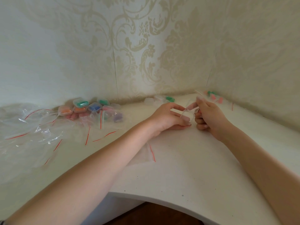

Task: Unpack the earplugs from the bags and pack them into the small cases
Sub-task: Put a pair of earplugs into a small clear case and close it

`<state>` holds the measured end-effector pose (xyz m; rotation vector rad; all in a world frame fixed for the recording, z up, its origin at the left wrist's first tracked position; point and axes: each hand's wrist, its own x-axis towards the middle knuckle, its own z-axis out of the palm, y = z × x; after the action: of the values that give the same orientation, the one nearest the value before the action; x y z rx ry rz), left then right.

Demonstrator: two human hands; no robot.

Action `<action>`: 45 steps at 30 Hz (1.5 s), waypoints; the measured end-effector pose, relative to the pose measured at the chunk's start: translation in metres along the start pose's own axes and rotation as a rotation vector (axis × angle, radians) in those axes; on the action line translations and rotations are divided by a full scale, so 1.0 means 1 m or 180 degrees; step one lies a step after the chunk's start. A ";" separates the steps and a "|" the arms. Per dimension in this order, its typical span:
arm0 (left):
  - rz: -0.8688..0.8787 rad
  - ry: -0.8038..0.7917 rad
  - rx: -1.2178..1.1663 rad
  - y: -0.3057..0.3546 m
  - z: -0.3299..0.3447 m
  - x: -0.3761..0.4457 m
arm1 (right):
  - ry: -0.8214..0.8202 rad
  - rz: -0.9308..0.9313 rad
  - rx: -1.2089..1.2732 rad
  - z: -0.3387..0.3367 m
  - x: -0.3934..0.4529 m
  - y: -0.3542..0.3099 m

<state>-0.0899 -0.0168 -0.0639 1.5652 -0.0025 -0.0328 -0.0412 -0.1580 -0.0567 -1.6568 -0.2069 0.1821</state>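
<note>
Both hands, left (168, 117) and right (209, 114), pinch a clear small case (189, 113) between them above the table (178, 168).

Filled cases (84, 107) left – loose earplugs (212, 96) right, on table (186, 168).

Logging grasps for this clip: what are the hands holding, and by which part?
Both hands hold one small clear case: left hand pinches its lower half, right hand its raised lid.

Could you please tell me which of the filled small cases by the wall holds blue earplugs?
The blue-filled case, right of the two orange-filled cases and below the green-filled one; no other case shows blue.
</note>
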 end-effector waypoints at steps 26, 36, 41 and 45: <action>-0.0252 0.0020 -0.0873 0.000 -0.001 0.003 | 0.0158 -0.1260 -0.0447 0.014 -0.005 -0.001; -0.0171 -0.0034 -0.0852 0.000 0.000 0.003 | 0.0125 -0.1535 -0.1227 0.013 -0.013 -0.006; -0.0197 -0.0042 -0.0841 0.000 0.001 0.004 | 0.0216 -0.1682 -0.1375 0.011 -0.011 -0.005; -0.0248 -0.0034 -0.0905 0.003 0.001 0.004 | 0.0231 -0.1648 -0.1231 0.008 -0.007 -0.004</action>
<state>-0.0862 -0.0178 -0.0613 1.2802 0.0527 -0.0988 -0.0499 -0.1517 -0.0531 -1.9261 -0.6365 -0.3287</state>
